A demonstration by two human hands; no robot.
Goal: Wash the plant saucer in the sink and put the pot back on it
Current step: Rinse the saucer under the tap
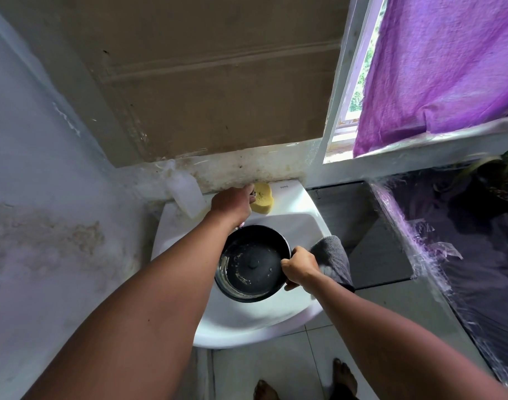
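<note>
Both hands work: right hand [300, 267] grips the saucer [251, 262] rim over the sink [310, 223], steadying it; left hand [232, 204] curls around the tap, likely for water.

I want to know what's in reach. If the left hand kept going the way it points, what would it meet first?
Most likely the yellow sponge on the sink's back ledge: the left hand points toward it, its fingers already at or touching the sponge's near edge. Contact is unclear.

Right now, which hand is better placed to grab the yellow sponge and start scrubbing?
Left. The left hand is already at the sponge on the sink ledge, while the right hand grips the saucer rim.
</note>
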